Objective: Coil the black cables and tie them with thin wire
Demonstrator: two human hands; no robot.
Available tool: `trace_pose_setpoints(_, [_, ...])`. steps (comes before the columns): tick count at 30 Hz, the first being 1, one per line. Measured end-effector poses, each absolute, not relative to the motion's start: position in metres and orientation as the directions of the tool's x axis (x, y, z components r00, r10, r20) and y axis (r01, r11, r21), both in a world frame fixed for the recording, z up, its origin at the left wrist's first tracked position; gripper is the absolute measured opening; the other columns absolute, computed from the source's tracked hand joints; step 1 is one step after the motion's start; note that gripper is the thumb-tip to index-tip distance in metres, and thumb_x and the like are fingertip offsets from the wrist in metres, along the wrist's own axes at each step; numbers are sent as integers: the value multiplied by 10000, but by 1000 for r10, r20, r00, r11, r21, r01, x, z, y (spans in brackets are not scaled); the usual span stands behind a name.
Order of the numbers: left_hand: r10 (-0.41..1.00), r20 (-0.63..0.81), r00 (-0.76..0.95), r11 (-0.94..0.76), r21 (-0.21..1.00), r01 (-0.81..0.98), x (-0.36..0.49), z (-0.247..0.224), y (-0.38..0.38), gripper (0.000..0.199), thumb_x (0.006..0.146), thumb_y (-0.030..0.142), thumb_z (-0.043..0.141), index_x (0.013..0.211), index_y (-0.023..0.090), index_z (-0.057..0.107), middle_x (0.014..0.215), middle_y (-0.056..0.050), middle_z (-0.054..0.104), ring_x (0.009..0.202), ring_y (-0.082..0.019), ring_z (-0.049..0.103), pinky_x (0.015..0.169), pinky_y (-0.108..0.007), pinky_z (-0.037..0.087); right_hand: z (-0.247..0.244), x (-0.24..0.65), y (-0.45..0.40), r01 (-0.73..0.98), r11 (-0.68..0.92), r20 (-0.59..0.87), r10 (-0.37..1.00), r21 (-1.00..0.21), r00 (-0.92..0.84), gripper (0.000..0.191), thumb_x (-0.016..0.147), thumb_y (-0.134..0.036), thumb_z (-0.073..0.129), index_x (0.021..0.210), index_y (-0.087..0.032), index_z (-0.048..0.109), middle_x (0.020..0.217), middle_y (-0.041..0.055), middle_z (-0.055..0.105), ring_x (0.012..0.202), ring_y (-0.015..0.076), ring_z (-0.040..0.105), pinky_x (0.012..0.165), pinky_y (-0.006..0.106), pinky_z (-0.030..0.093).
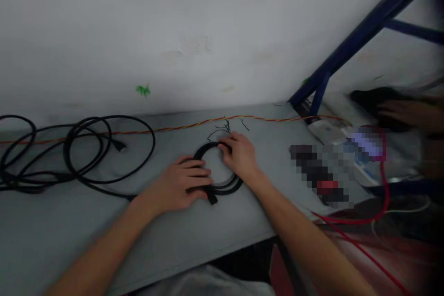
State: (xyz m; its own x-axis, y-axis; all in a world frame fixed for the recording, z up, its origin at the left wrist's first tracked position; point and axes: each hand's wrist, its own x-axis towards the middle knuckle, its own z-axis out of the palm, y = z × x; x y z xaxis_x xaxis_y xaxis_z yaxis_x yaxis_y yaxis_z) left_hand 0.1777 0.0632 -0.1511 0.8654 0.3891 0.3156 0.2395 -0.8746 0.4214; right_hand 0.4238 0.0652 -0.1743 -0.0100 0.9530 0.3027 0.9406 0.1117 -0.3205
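We've got a black cable coil (pixel 204 148) on the table (pixel 208 236), right under our hands. Left hand (pixel 183 182) lies over one side, right hand (pixel 239 155) curls over the other; can't tell if either's clamped. Loose cables (pixel 67 176) sprawl left of our grip, pixelated unreadable stuff (pixel 319 173) right.

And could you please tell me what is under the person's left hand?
Part of the coiled black cable runs under the left hand, above the grey tabletop. A black connector shows just beyond it; the covered stretch of cable cannot be seen.
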Motion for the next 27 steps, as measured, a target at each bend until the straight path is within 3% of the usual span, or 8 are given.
trace_pose_setpoints(3, [427, 397, 813, -871, 422, 252, 180, -154, 61, 181, 922, 412, 765, 1004, 256, 804, 1072, -68, 784, 1107, -241, 712, 1068, -457, 514, -181, 422, 67, 919, 156, 347, 938, -362, -23, 215, 1001, -256, 590, 1063, -221, 793, 1002, 88, 699, 955, 272, 592, 878, 391, 461])
trace_pose_setpoints(6, [471, 453, 757, -861, 423, 283, 180, -159, 60, 243, 870, 457, 808, 927, 221, 819, 1241, -151, 726, 1236, -299, 672, 1045, -451, 565, -181, 421, 68, 906, 184, 350, 936, -382, -43, 210, 999, -255, 590, 1078, -212, 780, 1025, 92, 702, 976, 275, 590, 904, 398, 458])
trace_pose_setpoints(9, [504, 457, 733, -850, 412, 327, 178, -165, 60, 314, 827, 504, 832, 927, 206, 825, 1400, -195, 664, 1387, -377, 578, 1107, -532, 542, -177, 421, 68, 906, 195, 326, 943, -374, -68, 199, 1004, -259, 578, 1080, -193, 750, 1059, 105, 695, 1010, 283, 585, 938, 406, 449])
trace_pose_setpoints(15, [504, 414, 758, -846, 415, 335, 175, -166, 59, 343, 810, 514, 846, 986, 221, 816, 1306, -158, 736, 1379, -367, 594, 1100, -535, 560, -173, 416, 67, 943, 140, 257, 965, -302, -61, 167, 998, -250, 556, 1064, -175, 689, 1086, 133, 663, 1025, 309, 551, 931, 421, 430])
trace_pose_setpoints(19, [530, 375, 761, -783, 561, 269, 172, -157, 59, 266, 851, 405, 817, 1050, 228, 805, 1294, -129, 745, 1362, -336, 613, 1091, -484, 568, -174, 417, 67, 935, 146, 260, 964, -323, -60, 156, 994, -240, 557, 1052, -178, 688, 1082, 128, 665, 1027, 307, 552, 935, 420, 431])
trace_pose_setpoints(23, [776, 349, 525, -599, 669, 440, 179, -158, 61, 326, 943, 374, 694, 1225, 218, 740, 1368, -140, 685, 1261, -289, 667, 1103, -492, 544, -175, 418, 66, 917, 164, 285, 957, -363, -58, 134, 972, -223, 580, 1027, -179, 693, 1059, 112, 670, 1022, 298, 563, 925, 410, 442])
trace_pose_setpoints(27, [868, 358, 345, -497, 602, 625, 188, -164, 62, 529, 817, 443, 800, 1263, 180, 691, 1382, -170, 653, 1328, -378, 580, 1164, -620, 434, -173, 409, 61, 894, 170, 319, 947, -415, -31, 138, 969, -213, 565, 1023, -189, 690, 1043, 106, 676, 1013, 293, 569, 922, 407, 450])
